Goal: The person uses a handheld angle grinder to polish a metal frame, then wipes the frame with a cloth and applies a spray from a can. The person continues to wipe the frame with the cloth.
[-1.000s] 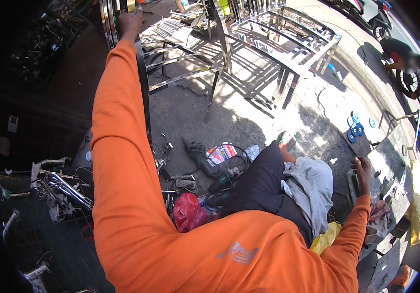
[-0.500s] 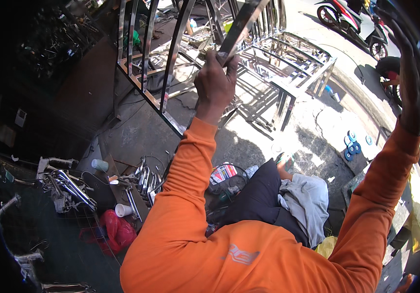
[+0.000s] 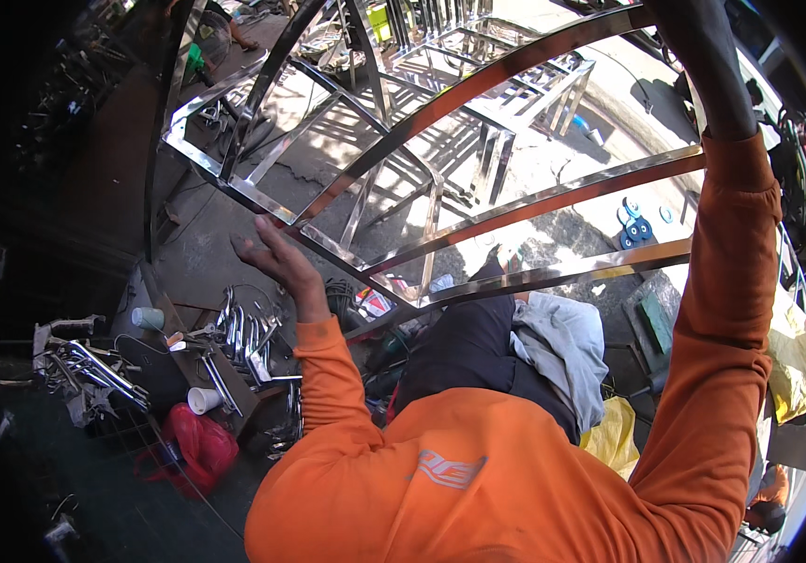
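A large frame of shiny square metal tube, with long curved bars (image 3: 553,277) fanning out from a straight rail (image 3: 257,200), stands tilted across the space before me. My left hand (image 3: 281,263) is beside that rail with its fingers stretched out, holding nothing; whether the fingertips touch the metal cannot be made out. High on the right, my right hand (image 3: 693,47) is raised by the far ends of the bars. Its fingers are cut off by the upper edge, so its grip is hidden.
Another metal frame (image 3: 487,159) stands behind on the sunlit ground. Blue discs (image 3: 635,227) lie at right, near a yellow sack (image 3: 801,357). At lower left are bent metal parts (image 3: 103,371), a white cup (image 3: 203,401) and a red plastic bag (image 3: 198,446). Grey cloth (image 3: 562,357) lies by my legs.
My left hand has let go of the bar and moved down and left. The metal frame has tipped, its bars now reaching right toward my right hand, which has moved left and up.
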Action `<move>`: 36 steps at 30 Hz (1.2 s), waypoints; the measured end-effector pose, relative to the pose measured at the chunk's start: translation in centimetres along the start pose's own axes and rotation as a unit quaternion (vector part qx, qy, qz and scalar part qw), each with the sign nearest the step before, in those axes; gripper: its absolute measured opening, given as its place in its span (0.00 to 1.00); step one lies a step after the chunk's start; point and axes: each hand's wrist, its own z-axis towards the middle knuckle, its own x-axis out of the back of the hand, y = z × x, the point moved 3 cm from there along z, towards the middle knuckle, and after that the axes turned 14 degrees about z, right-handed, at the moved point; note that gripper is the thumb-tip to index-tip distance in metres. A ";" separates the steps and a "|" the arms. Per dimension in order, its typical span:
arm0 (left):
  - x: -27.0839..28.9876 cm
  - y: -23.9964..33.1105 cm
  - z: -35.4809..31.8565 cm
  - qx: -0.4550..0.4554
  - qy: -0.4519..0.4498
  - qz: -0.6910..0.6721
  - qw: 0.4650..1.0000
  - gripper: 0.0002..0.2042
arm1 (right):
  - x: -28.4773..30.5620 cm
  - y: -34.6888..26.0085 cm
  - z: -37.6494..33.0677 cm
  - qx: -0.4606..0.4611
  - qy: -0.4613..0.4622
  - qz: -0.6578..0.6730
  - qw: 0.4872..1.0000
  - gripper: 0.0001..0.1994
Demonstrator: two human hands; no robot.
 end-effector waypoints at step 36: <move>-3.2 22.8 -7.2 -0.341 -0.403 -0.366 0.766 0.08 | 23.2 28.1 -17.5 -0.256 0.130 -0.233 0.929 0.28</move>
